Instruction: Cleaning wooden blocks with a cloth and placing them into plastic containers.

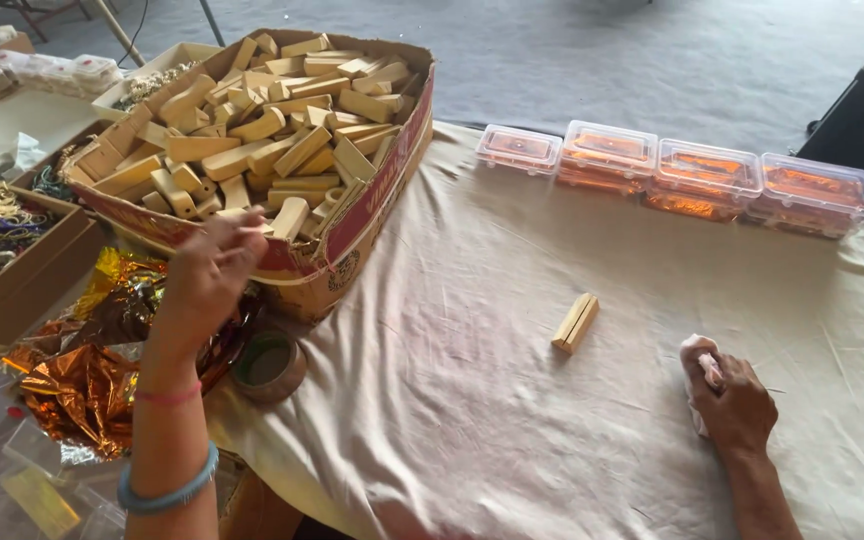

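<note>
Reaching: left hand [214, 268] at cardboard box [372, 205] rim, fingers curled on a wooden block [289, 216];
Resting: right hand [730, 402], right of box, clenches white cloth [700, 352] on table [512, 400].

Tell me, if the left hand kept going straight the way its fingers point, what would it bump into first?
Most likely the wooden blocks heaped at the near edge of the cardboard box. The left hand reaches up toward that box, fingertips about at its rim. Depth is hard to judge; it may already touch one.

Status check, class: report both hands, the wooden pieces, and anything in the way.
Left hand at cardboard box rim, fingers on a wooden block. Right hand closed on white cloth. Loose block lies apart on the tablecloth; nothing around it.
</note>
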